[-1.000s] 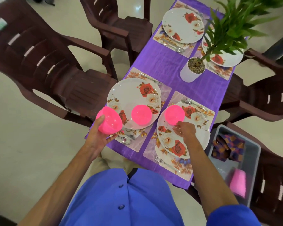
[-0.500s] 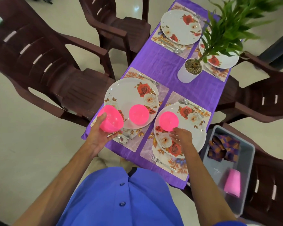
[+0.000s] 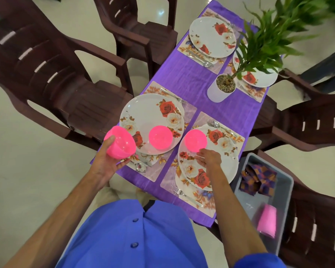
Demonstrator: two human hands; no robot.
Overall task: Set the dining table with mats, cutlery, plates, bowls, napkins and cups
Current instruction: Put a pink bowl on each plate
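My left hand [image 3: 106,163] grips a pink bowl [image 3: 120,142], held tilted over the table's near left corner. A second pink bowl [image 3: 160,139] sits on the near left floral plate [image 3: 149,113]. A third pink bowl [image 3: 195,141] sits on the near right floral plate [image 3: 227,165]. My right hand [image 3: 209,159] hovers over that plate with relaxed fingers just short of the bowl. Each plate lies on a floral mat [image 3: 190,115] with a fork and spoon beside it. Two more plates [image 3: 211,35] [image 3: 259,81] stand at the far end without bowls.
A potted plant [image 3: 220,89] stands mid-table on the purple cloth [image 3: 184,78]. A grey bin [image 3: 284,192] on the chair to my right holds folded napkins [image 3: 257,178] and pink cups [image 3: 267,222]. Brown plastic chairs [image 3: 52,60] surround the table.
My right hand has let go of the bowl on the near right plate and drawn back a little. My left hand keeps hold of its bowl.
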